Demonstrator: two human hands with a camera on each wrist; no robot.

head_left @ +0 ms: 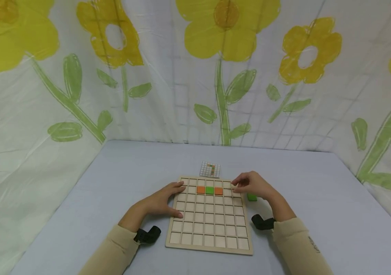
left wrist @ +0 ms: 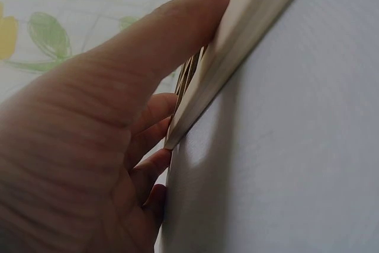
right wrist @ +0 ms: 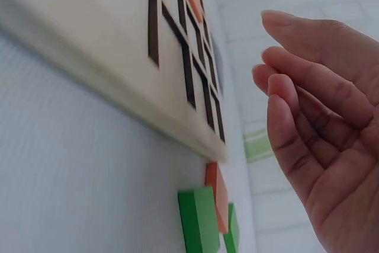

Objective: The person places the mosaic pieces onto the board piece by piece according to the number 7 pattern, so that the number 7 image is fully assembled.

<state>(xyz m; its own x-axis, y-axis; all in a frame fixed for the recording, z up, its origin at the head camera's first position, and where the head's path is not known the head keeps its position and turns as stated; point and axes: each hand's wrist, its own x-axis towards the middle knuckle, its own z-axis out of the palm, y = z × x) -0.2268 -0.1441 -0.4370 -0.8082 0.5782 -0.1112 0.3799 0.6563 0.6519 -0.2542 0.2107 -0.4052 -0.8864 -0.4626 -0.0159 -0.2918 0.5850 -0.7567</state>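
A wooden grid board (head_left: 212, 250) lies on the table. Orange tile (head_left: 200, 190), green tile (head_left: 209, 190) and a second orange tile (head_left: 218, 190) sit side by side in one of its upper rows. My left hand (head_left: 160, 199) rests at the board's left edge, thumb and fingers spread and touching the rim. In the left wrist view its thumb (left wrist: 183, 25) lies over the frame. My right hand (head_left: 255, 186) hovers by the upper right edge with loosely bent fingers, nothing between them. Beside the board, below that hand, lie a green block (right wrist: 199, 220), an orange block (right wrist: 217, 197) and another green block (right wrist: 232, 229).
A small card (head_left: 210, 169) printed with a coloured grid pattern lies just beyond the board's far edge. A pale cloth covers the table (head_left: 140, 164). Behind it hangs a white curtain (head_left: 168, 107) with yellow flowers. Each wrist wears a black camera.
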